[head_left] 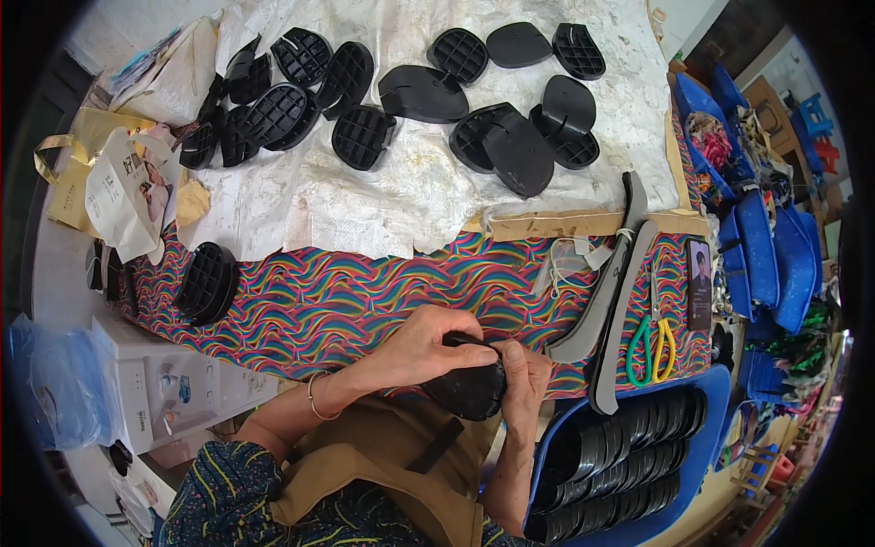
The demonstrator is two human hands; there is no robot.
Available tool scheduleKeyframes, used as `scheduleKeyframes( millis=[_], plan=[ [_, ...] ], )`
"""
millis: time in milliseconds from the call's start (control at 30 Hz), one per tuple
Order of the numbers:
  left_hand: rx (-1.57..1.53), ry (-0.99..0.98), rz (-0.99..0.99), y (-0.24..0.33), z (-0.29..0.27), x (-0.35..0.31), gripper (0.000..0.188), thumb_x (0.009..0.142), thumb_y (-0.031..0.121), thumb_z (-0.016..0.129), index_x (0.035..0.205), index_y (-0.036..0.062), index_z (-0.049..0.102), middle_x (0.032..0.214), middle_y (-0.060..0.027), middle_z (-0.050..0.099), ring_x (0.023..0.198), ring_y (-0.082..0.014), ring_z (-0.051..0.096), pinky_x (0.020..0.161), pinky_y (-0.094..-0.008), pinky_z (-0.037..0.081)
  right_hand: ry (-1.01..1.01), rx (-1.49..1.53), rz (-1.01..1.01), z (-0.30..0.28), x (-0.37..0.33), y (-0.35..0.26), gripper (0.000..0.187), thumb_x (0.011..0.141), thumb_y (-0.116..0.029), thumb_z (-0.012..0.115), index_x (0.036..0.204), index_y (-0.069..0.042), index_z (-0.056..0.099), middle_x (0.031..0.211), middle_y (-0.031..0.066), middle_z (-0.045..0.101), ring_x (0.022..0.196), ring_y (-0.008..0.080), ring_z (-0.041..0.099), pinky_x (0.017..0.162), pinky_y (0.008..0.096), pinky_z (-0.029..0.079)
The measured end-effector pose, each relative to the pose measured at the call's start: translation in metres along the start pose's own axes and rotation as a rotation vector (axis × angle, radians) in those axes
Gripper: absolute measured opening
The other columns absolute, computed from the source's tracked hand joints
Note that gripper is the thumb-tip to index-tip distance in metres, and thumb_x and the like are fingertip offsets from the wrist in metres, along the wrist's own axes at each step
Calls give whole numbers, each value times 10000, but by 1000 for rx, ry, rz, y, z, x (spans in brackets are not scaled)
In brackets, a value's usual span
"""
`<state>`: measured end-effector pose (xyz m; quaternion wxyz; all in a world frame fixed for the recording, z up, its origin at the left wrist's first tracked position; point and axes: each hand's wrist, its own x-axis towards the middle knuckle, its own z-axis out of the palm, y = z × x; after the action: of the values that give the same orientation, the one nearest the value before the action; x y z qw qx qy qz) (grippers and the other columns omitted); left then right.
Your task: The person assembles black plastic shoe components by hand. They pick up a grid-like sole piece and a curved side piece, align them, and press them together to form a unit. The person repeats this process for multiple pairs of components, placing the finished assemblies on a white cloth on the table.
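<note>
Over my lap, in front of the table's near edge, a black rounded plastic piece [468, 392] is held between both hands, its smooth face turned up. My left hand [421, 348] grips its upper left edge, thumb lying along the top. On the opposite side, my right hand [523, 381] is closed round the right edge, thumb pointing up. The underside of the piece is hidden. A similar black piece with a gridded face [208, 281] rests by itself on the patterned cloth [365, 292] to the left.
Several black pieces [424, 94] lie on white sheeting [410, 205] across the table. To the right are two long curved grey-black strips [616, 305], scissors [652, 342] and a phone [699, 284]. A blue bin [720, 392] at lower right holds stacked black pieces; bags [128, 196] stand left.
</note>
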<state>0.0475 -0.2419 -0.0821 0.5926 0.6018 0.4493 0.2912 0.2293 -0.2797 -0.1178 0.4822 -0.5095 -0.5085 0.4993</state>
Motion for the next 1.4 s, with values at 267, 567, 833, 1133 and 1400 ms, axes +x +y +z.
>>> scheduleKeyframes(
  millis=[267, 567, 833, 1133, 1400],
  plan=[
    [-236, -209, -177, 4, -14, 2, 283, 890, 156, 686, 1096, -39, 683, 986, -66, 696, 922, -128, 622, 827, -294, 480, 42, 126, 98, -4, -2, -7, 453, 985, -349, 577, 830, 50, 726, 666, 18, 635, 589, 70, 500, 553, 257, 375],
    [-801, -351, -67, -7, -14, -17, 699, 856, 49, 701, 1470, -13, 374, 1367, -96, 526, 1230, -150, 501, 1041, -300, 409, 374, 199, 174, -14, -1, 19, 523, 1017, -415, 432, 862, 26, 666, 801, 79, 674, 696, 155, 613, 626, 308, 480],
    [-545, -284, 224, -9, -9, -16, 1226, 670, 16, 866, 1575, 67, 41, 1512, -118, 343, 1383, -206, 358, 1128, -351, 333, 530, 629, 347, 51, 9, -19, 537, 1011, -458, 408, 1237, 10, 547, 1230, 149, 587, 1097, 245, 615, 881, 379, 547],
    [-741, -118, 243, -8, -31, -28, 1293, 560, 156, 948, 1560, 78, 133, 1422, -116, 452, 1304, -213, 463, 1094, -336, 368, 175, 228, 294, 82, 5, -27, 543, 1017, -432, 351, 1223, 22, 564, 1062, 124, 635, 942, 196, 634, 798, 330, 523],
    [-16, 587, 144, 22, -119, -93, 1262, 551, 169, 965, 1563, 88, 216, 1526, -134, 345, 1381, -217, 379, 1125, -370, 328, -318, -113, -128, 84, -3, -53, 156, 907, -82, 633, 1031, 12, 650, 898, 79, 654, 762, 172, 605, 695, 263, 473]
  ],
)
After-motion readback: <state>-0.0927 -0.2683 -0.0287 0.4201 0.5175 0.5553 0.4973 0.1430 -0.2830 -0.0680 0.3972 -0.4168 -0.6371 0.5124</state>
